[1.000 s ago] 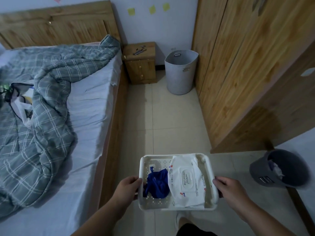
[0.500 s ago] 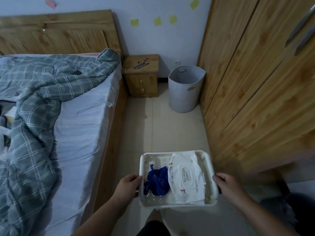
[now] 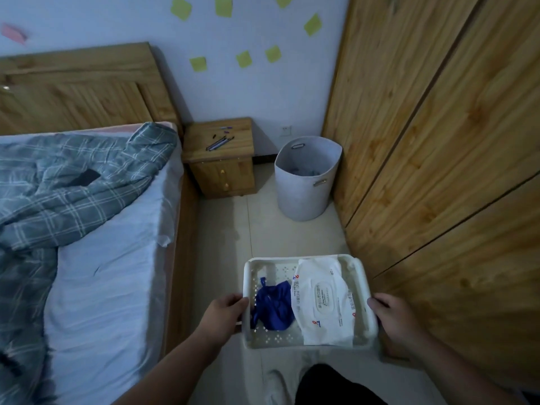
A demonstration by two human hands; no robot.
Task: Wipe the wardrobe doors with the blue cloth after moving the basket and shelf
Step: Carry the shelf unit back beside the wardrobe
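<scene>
**Blue cloth in the tray you hold, beside the wardrobe**

The blue cloth (image 3: 273, 306) lies bunched in the left half of the white perforated tray (image 3: 247, 276). It touches the white pack of wet wipes (image 3: 321, 299), which fills the right half and lies lid-up, tilted slightly, with its lower end over the near rim.

You carry the tray level in front of your body, above the tiled floor (image 3: 263, 229). Your hands are apart, one at each short end. Your left hand (image 3: 223, 315) grips the left rim, with the thumb over the edge near the cloth. Your right hand (image 3: 394, 317) grips the right rim.

The wardrobe doors (image 3: 438, 141) stand just beside the tray on your right, shut, their wood grain running up out of view.

Farther along the floor, a grey round basket (image 3: 304, 194) stands upright against the wardrobe's far end, near the wall. Something bluish-grey lies at its bottom; you cannot tell what it is.

To the left of the basket is a wooden nightstand (image 3: 222, 182) with a few pens (image 3: 219, 141) on top. Beyond that is the bed (image 3: 102, 287), with a checked quilt (image 3: 73, 185) rumpled across its head end.
</scene>
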